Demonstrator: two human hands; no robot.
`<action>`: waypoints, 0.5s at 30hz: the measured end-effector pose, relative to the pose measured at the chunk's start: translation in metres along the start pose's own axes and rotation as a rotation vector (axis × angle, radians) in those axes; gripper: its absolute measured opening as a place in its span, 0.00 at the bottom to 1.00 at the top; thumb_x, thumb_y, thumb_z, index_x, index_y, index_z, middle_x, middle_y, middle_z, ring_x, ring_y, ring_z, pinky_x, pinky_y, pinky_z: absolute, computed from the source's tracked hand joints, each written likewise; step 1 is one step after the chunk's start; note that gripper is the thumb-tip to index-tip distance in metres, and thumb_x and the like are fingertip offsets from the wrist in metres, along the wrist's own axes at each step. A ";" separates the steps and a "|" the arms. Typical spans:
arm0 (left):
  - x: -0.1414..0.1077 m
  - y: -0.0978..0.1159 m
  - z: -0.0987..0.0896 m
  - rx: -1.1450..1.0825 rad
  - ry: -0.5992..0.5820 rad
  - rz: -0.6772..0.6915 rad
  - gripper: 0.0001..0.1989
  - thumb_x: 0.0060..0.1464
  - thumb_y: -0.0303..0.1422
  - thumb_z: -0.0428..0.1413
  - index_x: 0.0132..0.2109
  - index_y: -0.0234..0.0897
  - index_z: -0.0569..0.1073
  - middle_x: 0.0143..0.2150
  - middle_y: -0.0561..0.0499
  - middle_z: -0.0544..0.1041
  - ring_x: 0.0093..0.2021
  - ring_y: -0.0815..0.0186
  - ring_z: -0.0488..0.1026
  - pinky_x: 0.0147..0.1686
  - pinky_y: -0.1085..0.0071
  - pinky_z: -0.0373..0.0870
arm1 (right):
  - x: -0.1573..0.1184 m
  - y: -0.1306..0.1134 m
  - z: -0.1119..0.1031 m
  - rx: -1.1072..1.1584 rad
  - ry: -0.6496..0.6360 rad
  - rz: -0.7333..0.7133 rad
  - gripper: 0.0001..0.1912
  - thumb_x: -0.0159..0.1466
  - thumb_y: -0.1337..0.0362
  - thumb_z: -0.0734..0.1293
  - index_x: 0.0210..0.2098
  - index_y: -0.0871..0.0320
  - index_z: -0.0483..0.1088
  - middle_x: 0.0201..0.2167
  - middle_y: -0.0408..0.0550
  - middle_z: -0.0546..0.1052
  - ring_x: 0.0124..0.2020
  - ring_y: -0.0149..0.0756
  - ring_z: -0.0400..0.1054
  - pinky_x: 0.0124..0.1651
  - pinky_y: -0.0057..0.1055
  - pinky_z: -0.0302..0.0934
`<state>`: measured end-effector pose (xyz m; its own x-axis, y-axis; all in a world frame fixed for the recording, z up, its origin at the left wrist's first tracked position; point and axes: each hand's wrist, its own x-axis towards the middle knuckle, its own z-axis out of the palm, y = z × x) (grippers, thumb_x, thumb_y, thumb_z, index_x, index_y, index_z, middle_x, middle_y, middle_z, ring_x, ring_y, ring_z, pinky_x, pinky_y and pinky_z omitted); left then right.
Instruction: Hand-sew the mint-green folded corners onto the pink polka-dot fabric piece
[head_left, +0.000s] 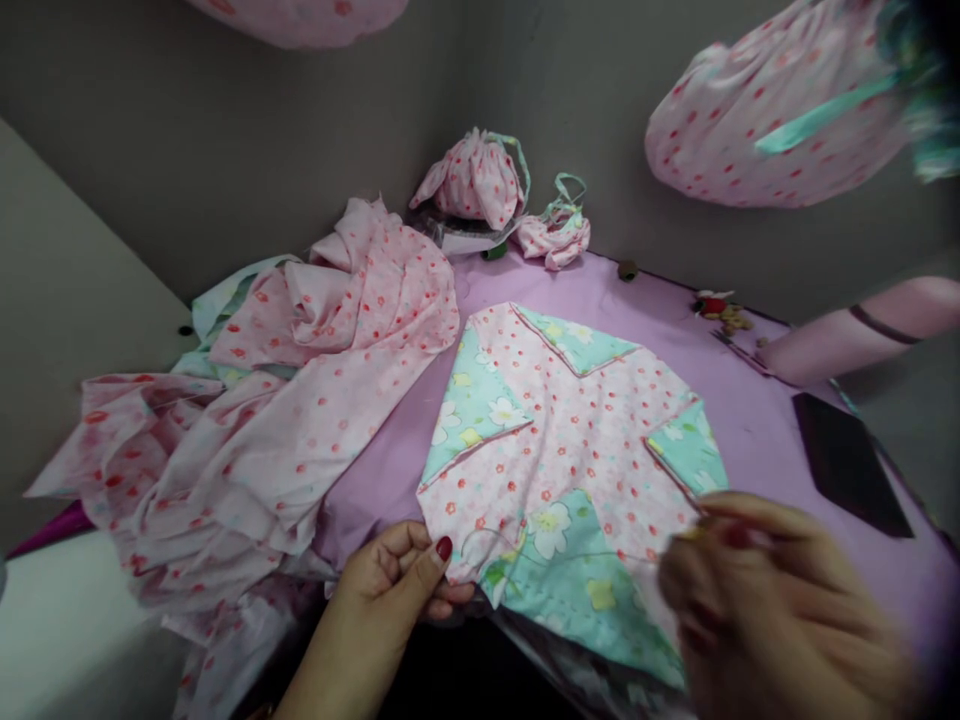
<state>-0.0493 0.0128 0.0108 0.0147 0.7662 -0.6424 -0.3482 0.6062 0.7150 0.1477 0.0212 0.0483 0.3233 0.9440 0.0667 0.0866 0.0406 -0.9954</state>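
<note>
A pink dotted cloth piece (555, 430) with folded mint floral corners (551, 530) lies at the table's front edge. My left hand (397, 590) is closed on its near left edge, thumb on top and fingers beneath. A thin dark sewing thread (585, 553) loops from the cloth beside my left thumb, over the near mint corner, toward my right hand. Low on the right, my right hand (772, 590) is pinched closed and blurred by motion, above the cloth's right side. The thread runs up to its fingers; whether a needle is between them is hidden.
Crumpled pink dotted fabric (322, 400) heaps up on the left. Drawstring pouches (472, 185) sit at the back of the purple tabletop (600, 285). Along the right are a dark flat object (851, 465) and a pink cylinder (862, 335). A pink bag (772, 120) hangs at upper right.
</note>
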 end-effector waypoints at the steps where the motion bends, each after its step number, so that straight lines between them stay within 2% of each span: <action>1: 0.000 0.000 0.000 -0.004 0.000 -0.002 0.05 0.45 0.32 0.59 0.28 0.37 0.70 0.21 0.59 0.74 0.24 0.70 0.75 0.23 0.81 0.67 | -0.004 -0.001 0.012 -0.073 -0.097 0.054 0.04 0.62 0.60 0.61 0.36 0.51 0.64 0.13 0.35 0.59 0.12 0.25 0.53 0.14 0.19 0.47; 2: 0.000 0.000 0.000 -0.007 -0.004 -0.002 0.06 0.45 0.33 0.59 0.29 0.37 0.70 0.22 0.59 0.75 0.23 0.71 0.75 0.22 0.81 0.67 | -0.008 0.000 0.022 -0.159 -0.221 0.073 0.04 0.62 0.61 0.61 0.35 0.52 0.65 0.13 0.35 0.60 0.13 0.25 0.55 0.14 0.19 0.48; 4: 0.000 0.000 -0.001 0.004 -0.023 0.003 0.06 0.44 0.33 0.60 0.30 0.36 0.71 0.24 0.57 0.76 0.23 0.71 0.74 0.22 0.80 0.67 | -0.015 0.007 0.036 -0.329 -0.471 0.018 0.05 0.62 0.64 0.59 0.33 0.54 0.67 0.16 0.38 0.66 0.16 0.26 0.60 0.17 0.20 0.52; 6: 0.001 -0.001 -0.002 0.012 -0.041 0.006 0.06 0.45 0.33 0.60 0.30 0.36 0.72 0.26 0.55 0.78 0.25 0.70 0.75 0.23 0.80 0.67 | -0.019 0.015 0.044 -0.430 -0.620 -0.099 0.07 0.62 0.68 0.59 0.32 0.56 0.68 0.21 0.40 0.72 0.20 0.27 0.65 0.22 0.20 0.56; 9: 0.002 -0.002 -0.003 -0.015 -0.064 0.008 0.06 0.46 0.34 0.59 0.30 0.36 0.72 0.24 0.54 0.78 0.25 0.70 0.74 0.25 0.79 0.67 | -0.022 0.025 0.047 -0.479 -0.677 -0.199 0.09 0.61 0.71 0.57 0.32 0.57 0.68 0.24 0.41 0.74 0.23 0.26 0.69 0.26 0.19 0.58; 15: 0.003 -0.005 -0.006 -0.022 -0.082 0.013 0.06 0.48 0.34 0.58 0.33 0.36 0.73 0.26 0.54 0.79 0.27 0.70 0.74 0.28 0.79 0.68 | -0.023 0.027 0.047 -0.512 -0.687 -0.256 0.10 0.61 0.72 0.57 0.32 0.58 0.68 0.24 0.41 0.75 0.24 0.26 0.70 0.26 0.18 0.58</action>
<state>-0.0528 0.0104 0.0040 0.0864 0.7893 -0.6079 -0.3697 0.5920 0.7161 0.0982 0.0162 0.0164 -0.3854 0.9206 0.0627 0.5422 0.2809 -0.7919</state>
